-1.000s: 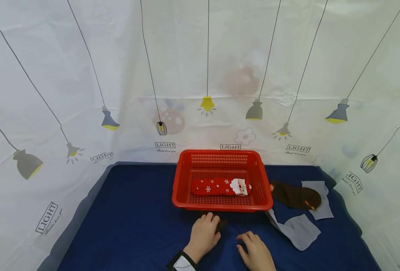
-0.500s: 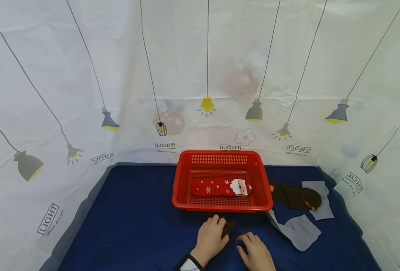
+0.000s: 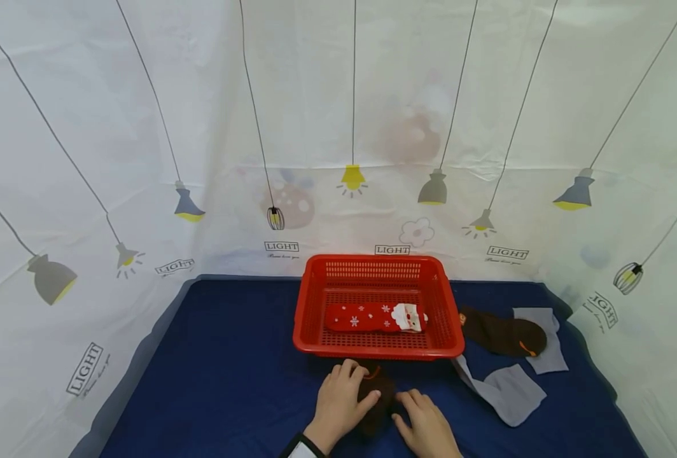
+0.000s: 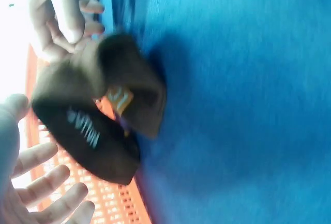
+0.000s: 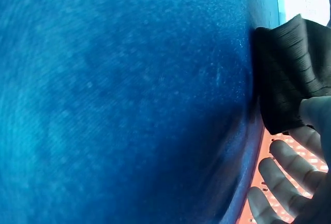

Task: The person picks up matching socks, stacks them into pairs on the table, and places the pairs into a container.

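Note:
A brown sock with orange trim lies on the blue cloth in front of the basket. In the left wrist view the sock is bent into a loop, showing pale lettering and an orange patch. My left hand is over its left side, thumb overlapping the fabric; the wrist view shows its fingers spread. At the sock's right edge is my right hand, thumb and index fingertips apart. In the right wrist view, the right thumb overlaps the ribbed cuff and the other fingers are spread.
A red plastic basket stands behind the hands, with a red Santa sock in it. To its right lie another brown sock, a grey sock partly under it, and a second grey sock. A white printed curtain surrounds the cloth.
The brown sock under my left hand shows more, beside my right hand. My left hand shifted right, then back slightly left, uncovering it. The right hand moved only a little.

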`<state>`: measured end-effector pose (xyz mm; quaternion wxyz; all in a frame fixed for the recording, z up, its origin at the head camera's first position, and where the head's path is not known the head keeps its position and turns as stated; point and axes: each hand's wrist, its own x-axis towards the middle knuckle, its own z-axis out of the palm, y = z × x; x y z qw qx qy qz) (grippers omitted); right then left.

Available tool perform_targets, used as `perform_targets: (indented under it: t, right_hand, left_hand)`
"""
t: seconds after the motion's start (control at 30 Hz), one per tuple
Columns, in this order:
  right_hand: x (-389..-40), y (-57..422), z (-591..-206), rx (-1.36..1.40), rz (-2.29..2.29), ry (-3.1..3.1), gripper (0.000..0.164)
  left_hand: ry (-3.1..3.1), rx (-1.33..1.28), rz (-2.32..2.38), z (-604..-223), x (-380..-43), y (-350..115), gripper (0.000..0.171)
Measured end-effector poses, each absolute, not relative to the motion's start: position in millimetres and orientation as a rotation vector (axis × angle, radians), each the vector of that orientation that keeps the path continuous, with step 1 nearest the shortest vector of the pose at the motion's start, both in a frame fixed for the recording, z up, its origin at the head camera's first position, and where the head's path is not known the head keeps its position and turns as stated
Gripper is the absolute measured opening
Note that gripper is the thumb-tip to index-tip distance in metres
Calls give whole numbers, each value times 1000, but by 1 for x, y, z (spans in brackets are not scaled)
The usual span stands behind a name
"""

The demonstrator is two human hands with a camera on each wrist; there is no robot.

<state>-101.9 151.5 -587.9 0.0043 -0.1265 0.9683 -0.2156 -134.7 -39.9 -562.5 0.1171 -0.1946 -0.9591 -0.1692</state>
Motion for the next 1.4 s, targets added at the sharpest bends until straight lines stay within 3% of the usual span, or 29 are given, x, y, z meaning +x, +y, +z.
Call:
perform_targets:
  t: [0.23, 0.67, 1.0, 1.4]
  right_hand:
    - [-102, 149, -587, -435, -687, 3040, 28]
    - [-98, 147, -589, -478, -753, 2994, 35]
    - [-102, 138, -591, -588, -732, 2965, 46]
    - [-111, 127, -593, -813, -601, 3054, 41]
  left_hand:
    - [-2666, -597, -375, -564, -147, -53, 24]
    - [-2799, -879, -241, -586, -153, -60, 40]
    - [-2821, -860, -139, -592, -160, -58, 44]
    - [-2777, -811, -66, -601, -163, -53, 38]
